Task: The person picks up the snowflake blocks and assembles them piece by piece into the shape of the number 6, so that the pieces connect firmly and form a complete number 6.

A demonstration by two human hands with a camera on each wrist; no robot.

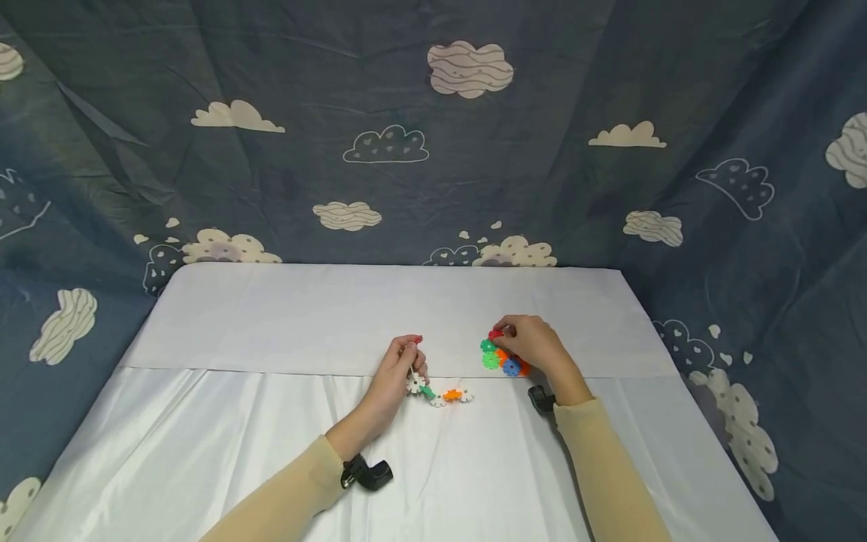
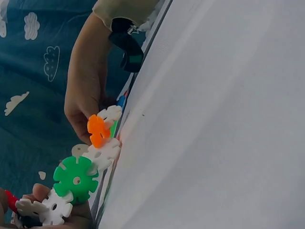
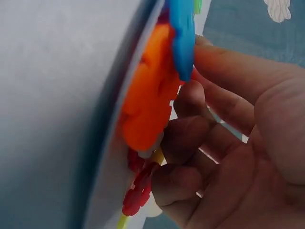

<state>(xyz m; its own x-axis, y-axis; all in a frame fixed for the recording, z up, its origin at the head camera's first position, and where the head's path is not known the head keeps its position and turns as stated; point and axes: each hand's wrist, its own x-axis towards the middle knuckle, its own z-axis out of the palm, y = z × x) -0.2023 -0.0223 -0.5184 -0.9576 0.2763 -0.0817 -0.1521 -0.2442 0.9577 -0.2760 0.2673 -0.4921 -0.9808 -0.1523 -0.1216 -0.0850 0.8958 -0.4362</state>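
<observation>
My left hand point(image 1: 394, 374) pinches a short chain of notched plastic discs above the cloth. In the left wrist view a red disc point(image 2: 10, 200) sits at its fingers, then white discs point(image 2: 54, 208), a green disc point(image 2: 76, 179), another white disc point(image 2: 102, 155) and an orange disc point(image 2: 97, 130). Bent fingers of my right hand point(image 1: 535, 342) are at a group of coloured discs, among them red point(image 1: 497, 333), green point(image 1: 491, 360) and blue point(image 1: 511, 367). An orange disc point(image 3: 147, 90) lies by its fingertips in the right wrist view; I cannot tell whether they grip one.
White cloth point(image 1: 271, 429) covers the table, with a seam running across it. Behind and at both sides hangs a dark blue curtain point(image 1: 305, 90) with cloud prints. Black camera mounts point(image 1: 369, 474) are strapped at both wrists.
</observation>
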